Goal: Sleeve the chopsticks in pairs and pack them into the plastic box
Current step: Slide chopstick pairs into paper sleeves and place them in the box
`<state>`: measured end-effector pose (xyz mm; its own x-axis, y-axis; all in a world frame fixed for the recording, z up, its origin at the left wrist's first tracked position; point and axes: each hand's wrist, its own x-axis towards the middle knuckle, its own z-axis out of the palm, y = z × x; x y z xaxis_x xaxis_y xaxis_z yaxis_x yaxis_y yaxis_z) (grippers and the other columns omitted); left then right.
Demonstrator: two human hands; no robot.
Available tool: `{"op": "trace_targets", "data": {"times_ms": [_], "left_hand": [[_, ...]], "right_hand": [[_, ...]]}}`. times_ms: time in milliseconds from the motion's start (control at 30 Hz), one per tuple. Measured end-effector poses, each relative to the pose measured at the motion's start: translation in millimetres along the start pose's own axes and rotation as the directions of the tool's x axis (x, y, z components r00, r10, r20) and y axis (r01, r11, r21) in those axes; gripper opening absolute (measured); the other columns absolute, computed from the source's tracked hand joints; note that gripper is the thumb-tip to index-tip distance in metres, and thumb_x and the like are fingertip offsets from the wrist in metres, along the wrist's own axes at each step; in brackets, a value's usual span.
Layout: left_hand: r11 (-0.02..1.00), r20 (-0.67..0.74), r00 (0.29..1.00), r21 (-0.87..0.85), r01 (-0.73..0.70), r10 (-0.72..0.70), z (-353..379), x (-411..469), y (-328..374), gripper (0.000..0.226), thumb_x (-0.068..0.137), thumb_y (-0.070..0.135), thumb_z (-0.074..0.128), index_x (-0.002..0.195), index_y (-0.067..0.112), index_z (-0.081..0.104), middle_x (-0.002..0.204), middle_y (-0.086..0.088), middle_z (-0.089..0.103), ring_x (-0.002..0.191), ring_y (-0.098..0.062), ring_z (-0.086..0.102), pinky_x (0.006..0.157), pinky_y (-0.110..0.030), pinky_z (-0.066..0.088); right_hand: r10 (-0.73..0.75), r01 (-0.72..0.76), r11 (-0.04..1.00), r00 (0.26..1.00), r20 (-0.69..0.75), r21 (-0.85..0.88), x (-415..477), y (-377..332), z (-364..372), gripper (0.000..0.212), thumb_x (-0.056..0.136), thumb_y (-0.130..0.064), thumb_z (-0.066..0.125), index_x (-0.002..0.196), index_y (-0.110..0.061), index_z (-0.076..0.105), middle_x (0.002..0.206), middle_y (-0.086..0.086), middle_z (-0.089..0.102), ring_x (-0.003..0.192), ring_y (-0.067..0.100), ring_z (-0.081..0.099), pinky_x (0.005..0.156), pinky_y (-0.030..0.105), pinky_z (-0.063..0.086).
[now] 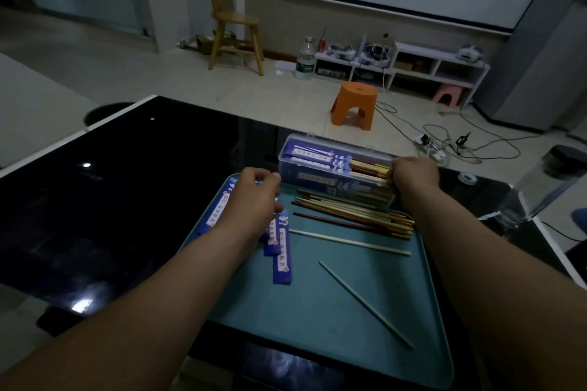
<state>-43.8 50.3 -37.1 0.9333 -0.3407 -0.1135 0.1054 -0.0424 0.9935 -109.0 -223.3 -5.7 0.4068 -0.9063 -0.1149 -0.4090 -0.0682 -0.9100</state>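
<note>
Two pale loose chopsticks (365, 303) lie apart on the teal tray's (301, 320) open near half. The left hand (254, 200) curls over purple sleeves (282, 254), grip unclear. The right hand's (413, 173) fingers (395, 168) clamp sleeved chopsticks (317, 157) inside the plastic box (283, 165) at the tray's far edge.

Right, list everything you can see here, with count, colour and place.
tray: one, teal, on the table.
plastic box: one, clear, at the tray's far edge.
sleeved pairs: several, purple sleeves, inside the plastic box.
empty sleeves: several, purple, left side of the tray.
loose chopsticks: a pile, brown and pale, just in front of the box.
single chopsticks: two, pale, mid-tray.
table: one, glossy black, under the tray.
stool: one, orange, floor beyond the table.
chair: one, wooden, by the far wall.
bottle: one, clear, floor beside a white shelf.
left hand: fingers curled on the empty sleeves.
right hand: fingers gripping the sleeved pairs' bare ends.
</note>
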Motion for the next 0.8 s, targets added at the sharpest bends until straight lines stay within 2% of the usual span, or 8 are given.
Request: {"op": "trace_targets", "data": {"times_ms": [167, 267, 300, 400, 533, 667, 733, 800], "left_hand": [[1.000, 0.002, 1.000, 0.021, -0.011, 0.011, 1.2, -1.1, -0.2, 0.023, 0.103, 0.042, 0.052, 0.121, 0.027, 0.053, 0.107, 0.000, 0.065, 0.088, -0.014, 0.067, 0.067, -0.029, 0.049], [1.000, 0.001, 1.000, 0.018, -0.018, 0.018, 1.5, -2.1, 1.0, 0.020, 0.103, 0.042, 0.053, 0.117, 0.027, 0.054, 0.107, -0.001, 0.065, 0.085, -0.014, 0.067, 0.067, -0.029, 0.048], [1.000, 0.002, 1.000, 0.020, -0.016, 0.016, 1.4, -2.4, 2.0, 0.020, 0.103, 0.042, 0.053, 0.117, 0.027, 0.054, 0.106, -0.001, 0.065, 0.085, -0.014, 0.067, 0.067, -0.029, 0.048], [1.000, 0.018, 1.000, 0.017, -0.007, 0.006, 1.0, -5.4, 5.5, 0.019, 0.102, 0.042, 0.054, 0.114, 0.028, 0.054, 0.105, -0.001, 0.065, 0.084, -0.015, 0.067, 0.067, -0.029, 0.048], [1.000, 0.031, 1.000, 0.027, -0.001, 0.000, -0.9, -8.0, 11.2, 0.018, 0.102, 0.041, 0.053, 0.114, 0.027, 0.053, 0.104, -0.002, 0.065, 0.083, -0.015, 0.067, 0.072, -0.032, 0.052], [1.000, 0.033, 0.999, 0.020, -0.013, 0.012, -5.3, -11.0, 15.3, 0.018, 0.102, 0.038, 0.053, 0.113, 0.024, 0.053, 0.104, -0.005, 0.065, 0.079, -0.016, 0.065, 0.073, -0.033, 0.052], [0.999, 0.038, 0.999, 0.021, -0.027, 0.026, -5.9, -12.4, 18.1, 0.017, 0.102, 0.036, 0.053, 0.112, 0.023, 0.053, 0.104, -0.005, 0.065, 0.078, -0.016, 0.065, 0.072, -0.033, 0.052], [0.999, 0.050, 0.998, 0.035, -0.034, 0.032, -6.6, -15.4, 20.4, 0.016, 0.102, 0.035, 0.053, 0.112, 0.022, 0.054, 0.104, -0.005, 0.065, 0.080, -0.017, 0.065, 0.072, -0.033, 0.052]], "right_hand": [[-0.034, 0.035, 0.999, 0.999, 0.028, -0.035, -4.7, 0.9, -2.4, 0.024, 0.101, -0.010, 0.053, 0.083, -0.012, 0.068, 0.081, 0.012, 0.064, 0.067, 0.024, 0.061, 0.061, 0.037, 0.049], [-0.157, 0.163, 0.974, 0.986, 0.054, -0.157, -11.3, 2.9, -2.7, 0.020, 0.103, -0.017, 0.052, 0.105, -0.016, 0.073, 0.098, 0.011, 0.069, 0.086, 0.028, 0.067, 0.077, 0.044, 0.059], [-0.194, 0.209, 0.949, 0.977, 0.086, -0.234, -13.3, 4.2, -3.1, 0.021, 0.101, -0.018, 0.053, 0.103, -0.016, 0.074, 0.098, 0.012, 0.070, 0.089, 0.031, 0.068, 0.081, 0.046, 0.060], [-0.202, 0.263, 0.880, 0.961, 0.189, -0.395, -19.4, 8.5, -4.9, 0.024, 0.096, -0.017, 0.055, 0.086, -0.011, 0.075, 0.086, 0.018, 0.071, 0.085, 0.038, 0.068, 0.077, 0.046, 0.058], [-0.265, 0.309, 0.889, 0.949, 0.172, -0.337, -34.1, 17.7, -8.2, 0.021, 0.097, -0.016, 0.055, 0.093, -0.011, 0.075, 0.087, 0.014, 0.071, 0.084, 0.034, 0.068, 0.079, 0.046, 0.058], [-0.293, 0.323, 0.903, 0.945, 0.145, -0.283, -59.4, 44.2, -23.8, 0.016, 0.094, -0.021, 0.057, 0.103, -0.020, 0.071, 0.098, 0.005, 0.071, 0.090, 0.029, 0.068, 0.083, 0.054, 0.059], [-0.302, 0.323, 0.907, 0.946, 0.119, -0.270, -75.1, 52.9, -35.3, 0.018, 0.096, -0.021, 0.059, 0.107, -0.017, 0.071, 0.094, 0.004, 0.071, 0.086, 0.024, 0.068, 0.076, 0.048, 0.060], [-0.274, 0.298, 0.920, 0.954, 0.125, -0.255, -98.1, 54.8, -49.2, 0.015, 0.100, -0.016, 0.058, 0.105, -0.011, 0.071, 0.087, 0.009, 0.070, 0.073, 0.021, 0.065, 0.059, 0.034, 0.052]]}}
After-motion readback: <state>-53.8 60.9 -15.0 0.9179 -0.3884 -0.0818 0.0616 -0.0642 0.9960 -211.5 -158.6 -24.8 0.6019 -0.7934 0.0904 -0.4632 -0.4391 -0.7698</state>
